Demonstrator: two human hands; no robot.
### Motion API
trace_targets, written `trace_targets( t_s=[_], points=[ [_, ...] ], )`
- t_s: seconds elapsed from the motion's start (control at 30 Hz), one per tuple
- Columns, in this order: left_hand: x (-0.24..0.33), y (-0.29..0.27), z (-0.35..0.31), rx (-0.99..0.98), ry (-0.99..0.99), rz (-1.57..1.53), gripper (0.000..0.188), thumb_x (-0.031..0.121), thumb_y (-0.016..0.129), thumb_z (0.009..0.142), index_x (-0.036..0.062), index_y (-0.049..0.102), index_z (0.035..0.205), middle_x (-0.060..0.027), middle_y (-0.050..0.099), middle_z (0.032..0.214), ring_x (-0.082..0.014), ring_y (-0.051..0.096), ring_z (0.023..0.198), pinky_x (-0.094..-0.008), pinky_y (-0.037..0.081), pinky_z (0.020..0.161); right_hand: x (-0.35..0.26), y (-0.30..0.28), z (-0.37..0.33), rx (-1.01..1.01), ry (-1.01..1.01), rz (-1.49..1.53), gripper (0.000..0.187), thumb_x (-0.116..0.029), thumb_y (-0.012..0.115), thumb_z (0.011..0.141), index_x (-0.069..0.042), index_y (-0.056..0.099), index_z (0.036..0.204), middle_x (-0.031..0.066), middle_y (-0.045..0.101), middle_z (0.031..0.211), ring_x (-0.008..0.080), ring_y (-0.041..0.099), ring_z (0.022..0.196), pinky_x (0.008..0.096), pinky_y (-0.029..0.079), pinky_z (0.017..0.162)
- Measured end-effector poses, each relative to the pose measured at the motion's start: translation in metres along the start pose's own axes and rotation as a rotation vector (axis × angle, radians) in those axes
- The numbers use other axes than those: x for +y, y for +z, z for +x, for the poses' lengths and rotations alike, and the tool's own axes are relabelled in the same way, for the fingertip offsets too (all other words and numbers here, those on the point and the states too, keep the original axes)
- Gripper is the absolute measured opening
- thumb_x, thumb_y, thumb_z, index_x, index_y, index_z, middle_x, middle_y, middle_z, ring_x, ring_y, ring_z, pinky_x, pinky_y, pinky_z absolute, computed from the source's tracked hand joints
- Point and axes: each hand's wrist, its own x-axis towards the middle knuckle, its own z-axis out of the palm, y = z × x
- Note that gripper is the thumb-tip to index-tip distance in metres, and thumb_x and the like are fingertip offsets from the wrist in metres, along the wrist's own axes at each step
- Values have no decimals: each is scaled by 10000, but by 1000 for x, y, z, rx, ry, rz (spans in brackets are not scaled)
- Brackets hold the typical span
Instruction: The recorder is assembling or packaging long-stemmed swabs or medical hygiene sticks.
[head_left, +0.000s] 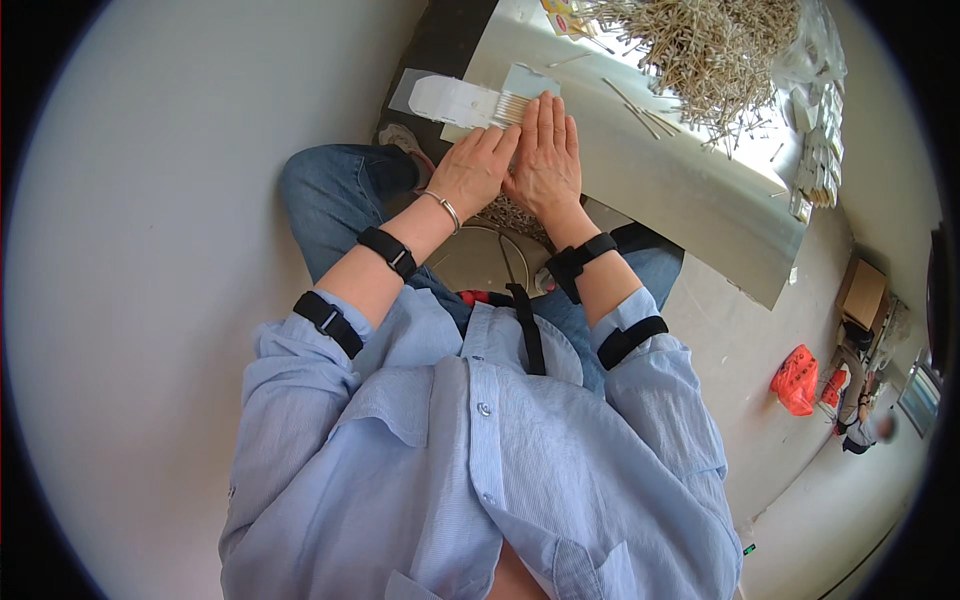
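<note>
A row of cotton swabs [511, 107] lies side by side at the table's near left edge, partly covered by my fingers. White folded card [452, 100] with a tapered end extends left from the row, and a pale blue-grey flap [532, 80] shows just beyond it. My left hand [474, 168] rests palm down with its fingertips at the near side of the row. Beside it, my right hand [547, 155] lies flat, its fingers stretched over the right end of the swabs. The thumbs nearly meet, and what is under both palms is hidden.
A big heap of loose cotton swabs [700, 50] covers the far part of the metal table [650, 190], with a few stray ones near my right hand. Clear plastic bags [812, 50] and stacked packets [822, 150] line the right edge. A red bag [795, 380] sits on the floor.
</note>
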Motion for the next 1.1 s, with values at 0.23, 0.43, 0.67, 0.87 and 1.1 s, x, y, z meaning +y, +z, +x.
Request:
trace_targets(
  t_s=[0.23, 0.43, 0.67, 0.87, 1.1],
  points=[
    [2, 1, 3, -4, -44, -3, 517, 101, 569, 805, 37, 449, 1305, -128, 565, 1041, -291, 570, 967, -375, 482, 861, -1, -1, 0, -26, 2, -25, 815, -463, 451, 871, 39, 205, 1464, 215, 170, 1546, 338, 101, 1455, 434, 69, 1175],
    [3, -1, 6, -22, -51, 5, 531, 101, 557, 813, 37, 425, 1323, -133, 566, 1046, -294, 572, 954, -374, 484, 861, 0, 1, 0, -26, 4, -22, 792, -438, 439, 879, 42, 203, 1464, 213, 162, 1548, 336, 95, 1457, 432, 64, 1175],
    [5, 1, 12, -94, -98, 0, 529, 105, 528, 838, 33, 396, 1346, -147, 575, 1040, -299, 582, 943, -381, 487, 856, 0, 2, 0, -17, 3, -15, 733, -373, 420, 895, 42, 211, 1462, 213, 163, 1548, 337, 96, 1457, 435, 67, 1175],
    [4, 4, 13, 7, -56, 53, 503, 108, 510, 851, 4, 404, 1331, -141, 590, 1007, -279, 605, 890, -369, 510, 806, 0, 2, 0, -37, 1, -65, 718, -348, 421, 891, 37, 221, 1463, 212, 164, 1549, 337, 102, 1456, 433, 65, 1174],
    [6, 2, 15, -92, -109, 38, 527, 107, 498, 855, 8, 392, 1362, -150, 580, 1053, -297, 589, 949, -377, 492, 849, 0, 1, 0, -59, 12, -74, 734, -335, 433, 877, 30, 200, 1471, 205, 142, 1556, 333, 89, 1458, 430, 62, 1175]
  ],
)
